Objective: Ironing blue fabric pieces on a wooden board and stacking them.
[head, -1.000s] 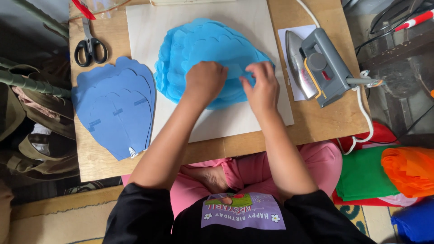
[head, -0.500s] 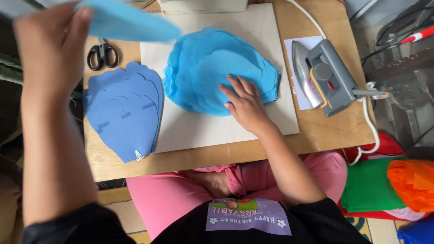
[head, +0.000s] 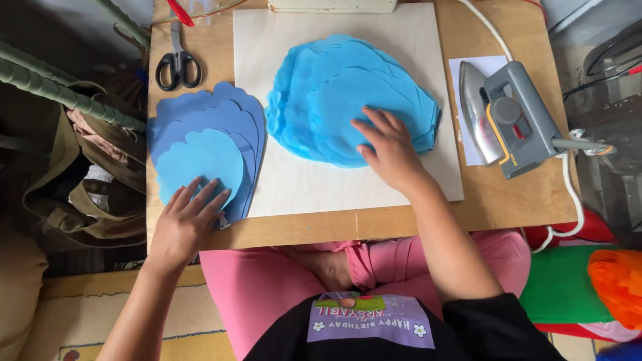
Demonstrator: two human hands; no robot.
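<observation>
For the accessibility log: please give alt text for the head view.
Seen from above, a seated person's left hand lies flat on a light blue scalloped sheet atop a darker blue pile, while the right hand presses a stack of bright blue scalloped sheets on a pale board. Black-handled scissors and a grey clothes iron flank them.

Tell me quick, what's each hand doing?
Left hand: open, flat on the light blue petal piece.
Right hand: open, pressing on the blue petal stack.
</observation>
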